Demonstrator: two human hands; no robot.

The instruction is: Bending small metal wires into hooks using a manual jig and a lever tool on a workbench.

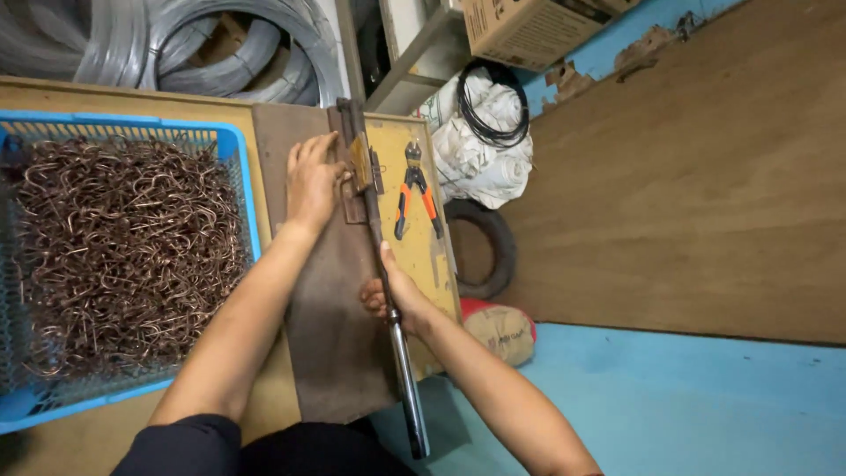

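Observation:
My right hand (394, 298) grips the long metal lever handle (407, 388) of a bending jig, about halfway along its length. The lever runs from the jig head (357, 159) at the far end of a dark metal plate (330, 344) down past the bench edge toward me. My left hand (310, 181) lies flat on the plate beside the jig head, fingers touching it; whether a wire is under the fingers is hidden. Orange-handled pliers (414, 198) lie on the yellow board (436, 264) just right of the lever.
A blue plastic basket (238, 141) full of bent copper-coloured wire hooks (123, 247) fills the bench on the left. Coils of grey wire (220, 44) lie behind it. Right of the bench are a white sack (480, 167), a tyre (498, 242), a cardboard box (529, 26) and a blue floor (687, 405).

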